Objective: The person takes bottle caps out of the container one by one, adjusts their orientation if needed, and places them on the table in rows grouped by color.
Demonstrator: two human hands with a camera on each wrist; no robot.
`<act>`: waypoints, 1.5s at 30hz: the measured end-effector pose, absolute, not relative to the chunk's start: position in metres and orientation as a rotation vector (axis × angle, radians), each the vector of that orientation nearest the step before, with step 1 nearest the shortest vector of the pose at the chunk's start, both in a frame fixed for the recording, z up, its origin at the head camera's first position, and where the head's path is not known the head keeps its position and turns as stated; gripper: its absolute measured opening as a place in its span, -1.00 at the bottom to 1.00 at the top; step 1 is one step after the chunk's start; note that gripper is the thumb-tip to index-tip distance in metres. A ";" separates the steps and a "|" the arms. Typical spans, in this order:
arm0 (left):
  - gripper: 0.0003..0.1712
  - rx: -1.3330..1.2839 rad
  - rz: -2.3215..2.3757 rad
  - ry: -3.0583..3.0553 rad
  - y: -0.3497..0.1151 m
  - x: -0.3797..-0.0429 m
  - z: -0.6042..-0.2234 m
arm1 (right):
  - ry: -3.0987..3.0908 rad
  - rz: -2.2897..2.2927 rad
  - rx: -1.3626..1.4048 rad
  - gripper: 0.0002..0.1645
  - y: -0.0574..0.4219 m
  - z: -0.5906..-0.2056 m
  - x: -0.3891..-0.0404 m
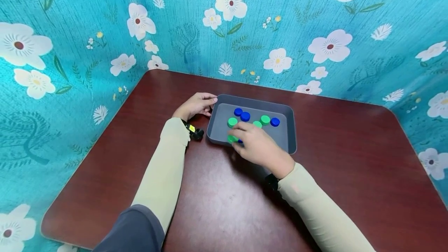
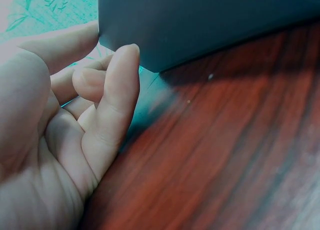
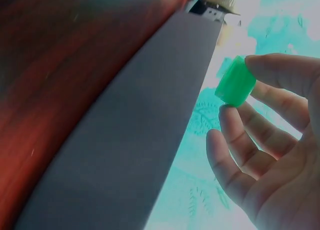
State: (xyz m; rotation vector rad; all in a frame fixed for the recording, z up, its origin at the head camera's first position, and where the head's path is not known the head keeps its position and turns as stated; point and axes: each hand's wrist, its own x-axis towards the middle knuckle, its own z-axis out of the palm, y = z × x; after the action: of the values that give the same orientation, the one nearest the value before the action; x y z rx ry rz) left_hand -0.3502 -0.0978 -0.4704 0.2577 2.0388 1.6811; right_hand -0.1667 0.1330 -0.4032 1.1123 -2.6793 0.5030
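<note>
A dark grey tray (image 1: 290,127) stands on the table with several blue and green bottle caps in it. At its far left corner my left hand (image 1: 196,106) grips the rim; in the left wrist view the fingers are bent against the tray's corner (image 2: 150,25). Over the tray's near side, my right hand (image 1: 257,145) pinches a green bottle cap (image 3: 236,82) between thumb and fingertips. Around it lie a blue cap (image 1: 245,116), a green cap (image 1: 232,122) and, farther right, another blue cap (image 1: 275,121). The right hand partly covers the caps beneath it.
The reddish-brown table (image 1: 217,205) extends on all sides of the tray. Behind it and to the left hangs a turquoise flowered cloth (image 1: 196,30). A black wrist camera (image 1: 197,133) on the left arm sits close to the tray's left wall.
</note>
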 end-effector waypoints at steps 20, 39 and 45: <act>-0.55 0.242 1.687 2.028 -0.099 -0.349 -0.470 | -2.701 0.487 1.254 -0.66 0.095 -0.414 -0.155; -0.57 0.235 1.704 2.039 -0.101 -0.347 -0.469 | -2.692 0.464 1.312 -0.73 0.082 -0.420 -0.155; -0.55 0.245 1.702 2.023 -0.100 -0.347 -0.469 | -2.723 0.400 1.305 -0.75 0.077 -0.421 -0.153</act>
State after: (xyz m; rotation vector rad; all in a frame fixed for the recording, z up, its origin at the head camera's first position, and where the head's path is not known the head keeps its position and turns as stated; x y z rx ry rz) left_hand -0.3470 -0.0996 -0.4690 0.2452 2.0228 1.7020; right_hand -0.1530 0.0771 -0.4208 1.3055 -2.7225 0.3999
